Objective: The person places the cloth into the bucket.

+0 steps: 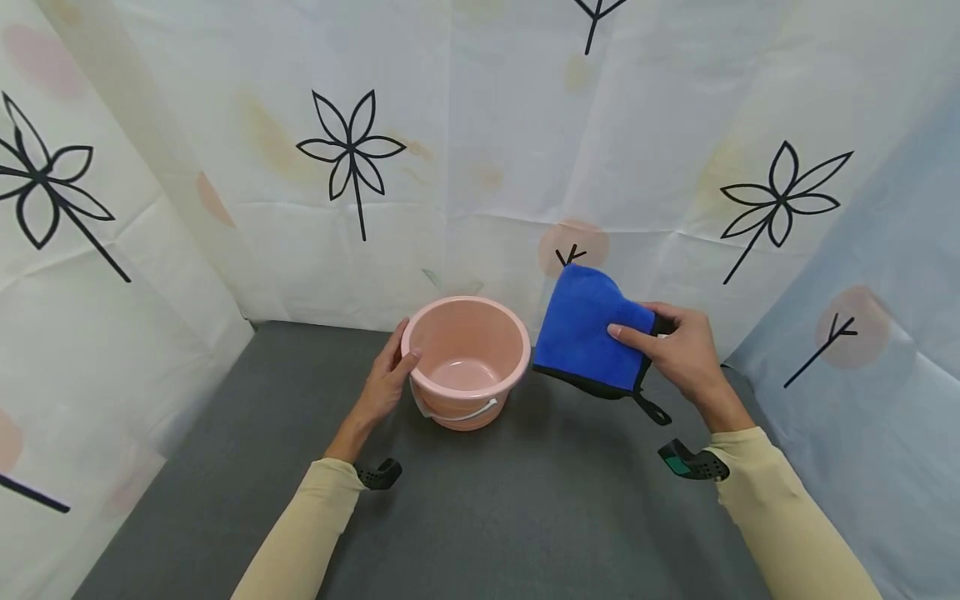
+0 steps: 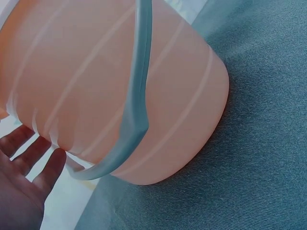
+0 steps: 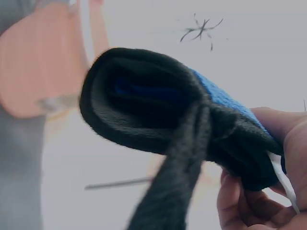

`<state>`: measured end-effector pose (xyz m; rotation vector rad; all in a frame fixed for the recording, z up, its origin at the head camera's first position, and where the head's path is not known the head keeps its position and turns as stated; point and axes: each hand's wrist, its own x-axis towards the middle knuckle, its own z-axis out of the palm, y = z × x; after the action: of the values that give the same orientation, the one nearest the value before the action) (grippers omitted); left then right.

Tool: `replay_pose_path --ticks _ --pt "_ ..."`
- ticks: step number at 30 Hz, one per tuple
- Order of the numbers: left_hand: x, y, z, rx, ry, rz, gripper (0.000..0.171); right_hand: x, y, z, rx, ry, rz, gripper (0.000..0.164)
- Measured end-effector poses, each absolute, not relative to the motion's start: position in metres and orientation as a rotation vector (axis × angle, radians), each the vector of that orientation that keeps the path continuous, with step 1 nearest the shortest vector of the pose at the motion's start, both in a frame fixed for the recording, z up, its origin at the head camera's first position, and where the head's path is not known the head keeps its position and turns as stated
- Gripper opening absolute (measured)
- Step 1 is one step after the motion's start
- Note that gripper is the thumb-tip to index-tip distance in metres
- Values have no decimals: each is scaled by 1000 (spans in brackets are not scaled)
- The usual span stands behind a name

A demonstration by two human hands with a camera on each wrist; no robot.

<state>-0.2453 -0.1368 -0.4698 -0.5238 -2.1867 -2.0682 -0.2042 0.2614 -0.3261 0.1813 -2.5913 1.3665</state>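
Note:
A pink plastic bucket [image 1: 465, 367] stands upright on the grey table, its pale handle [image 1: 457, 414] hanging down at the front. My left hand [image 1: 386, 375] holds the bucket's left rim, thumb over the edge and fingers along the outer wall. Close up in the left wrist view, several fingertips [image 2: 55, 165] touch the ribbed outside. Right of the bucket, my right hand [image 1: 686, 346] pinches a folded blue cloth [image 1: 588, 333] at one corner, raised beside the rim. The cloth has black edging, and a black hanging loop [image 3: 168, 177] dangles from it. A white tag [image 3: 283, 182] shows near the palm.
Light fabric walls [image 1: 510, 167] with black flower drawings rise behind and on both sides. The grey tabletop [image 1: 525, 517] reaches back to them. Each wrist wears a black strap, such as the left strap [image 1: 378, 475].

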Motion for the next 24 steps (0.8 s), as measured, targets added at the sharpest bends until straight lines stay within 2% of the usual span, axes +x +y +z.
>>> replay_pose_path --ticks 7,17,24 --pt "-244 -137 -469 -511 -2203 -2043 66 -232 218 -319 348 -2486 1480 52" --pt "-244 -136 -469 -501 -2213 -2065 65 -263 151 -352 501 -2624 1377 46" --pt "-245 -136 -469 -495 -2193 -2061 64 -275 121 -376 537 -2707 1240 50"
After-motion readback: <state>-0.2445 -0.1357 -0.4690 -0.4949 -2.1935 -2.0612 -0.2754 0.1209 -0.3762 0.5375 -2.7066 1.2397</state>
